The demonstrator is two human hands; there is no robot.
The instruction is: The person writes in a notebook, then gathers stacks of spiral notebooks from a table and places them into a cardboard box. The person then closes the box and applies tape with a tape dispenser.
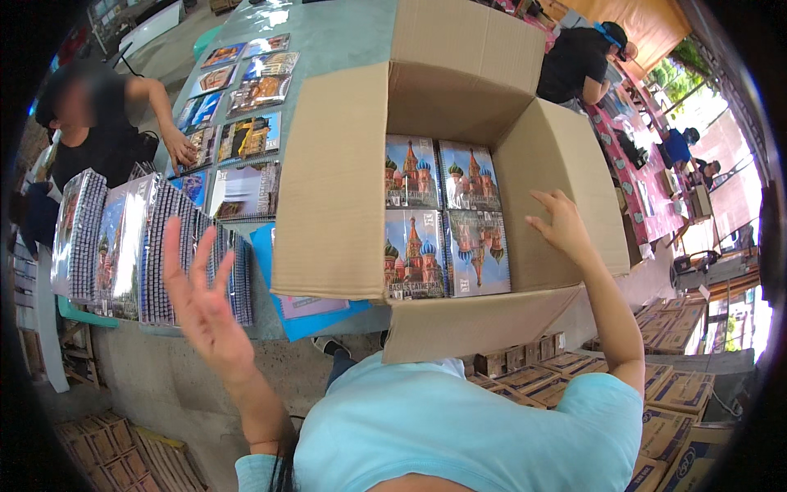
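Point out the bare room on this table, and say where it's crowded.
The clearest patch of table is the far stretch between the laid-out notebooks and the open carton. The near left is crowded by notebook stacks and a blue sheet; packed notebooks cover most of the carton's bottom.

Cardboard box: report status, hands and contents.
Left hand empty, near stacked notebooks. Right hand empty, over box. Four notebooks showing inside. Flaps open, none covering them.
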